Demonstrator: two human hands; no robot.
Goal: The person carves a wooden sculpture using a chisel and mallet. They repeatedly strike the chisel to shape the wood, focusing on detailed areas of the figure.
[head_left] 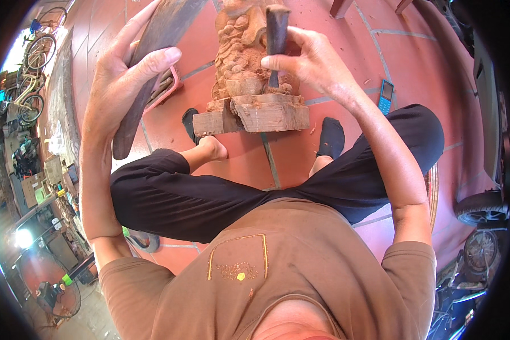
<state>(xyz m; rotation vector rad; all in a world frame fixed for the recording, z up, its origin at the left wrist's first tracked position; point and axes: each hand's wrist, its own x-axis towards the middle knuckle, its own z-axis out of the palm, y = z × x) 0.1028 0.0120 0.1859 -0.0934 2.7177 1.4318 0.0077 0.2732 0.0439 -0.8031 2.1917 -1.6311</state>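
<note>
A carved wooden sculpture (241,76) with knobbly relief lies on the tiled floor between my feet, its flat block base toward me. My right hand (309,59) pinches a dark chisel (277,31) held upright, its narrow end down at the carving near the base. Whether the tip touches the wood I cannot tell. In my left hand (124,76) is a long, dark wooden mallet (170,28), raised to the left of the sculpture. Its upper end runs out of the picture.
A pink basket (173,85) with sticklike tools stands left of the sculpture. A blue keypad phone (386,96) lies on the tiles (419,73) to the right. Wood chips are scattered about. Bicycles (37,73) and a fan (56,292) are at the left, a wheel (481,209) at the right.
</note>
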